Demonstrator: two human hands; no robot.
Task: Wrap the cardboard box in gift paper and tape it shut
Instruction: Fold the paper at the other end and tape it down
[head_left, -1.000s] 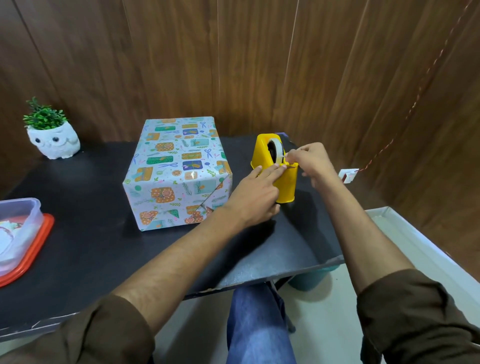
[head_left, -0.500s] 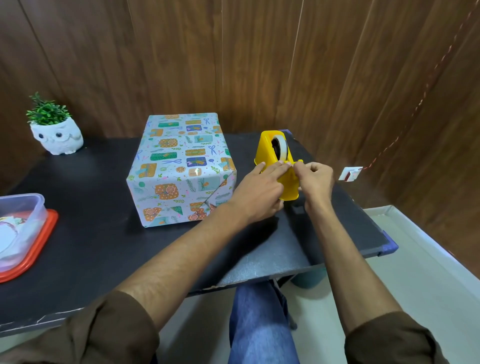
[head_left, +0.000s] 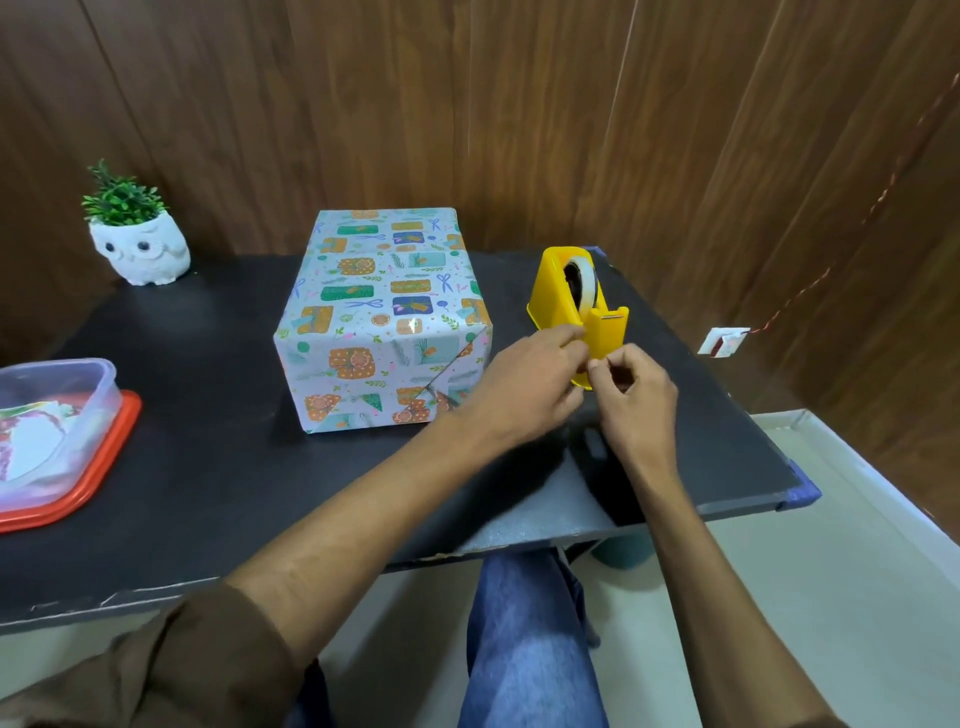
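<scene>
On the table (head_left: 208, 467) the wrapped box (head_left: 384, 322) lies, long axis away from us, folded end facing us. Right of it, before the tape dispenser (head_left: 563, 296), our left hand (head_left: 530, 387), nearer the box, and right hand (head_left: 636, 397) meet with curled fingertips; whether they pinch tape we cannot tell.

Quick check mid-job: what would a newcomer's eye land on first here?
The gift-wrapped box, in busy patterned paper, stands out at the centre. Just right of it stands a bright yellow tape dispenser, with the left hand and right hand meeting fingertip to fingertip at its near end; any tape between them is too small to see. A white owl planter sits far left.
</scene>
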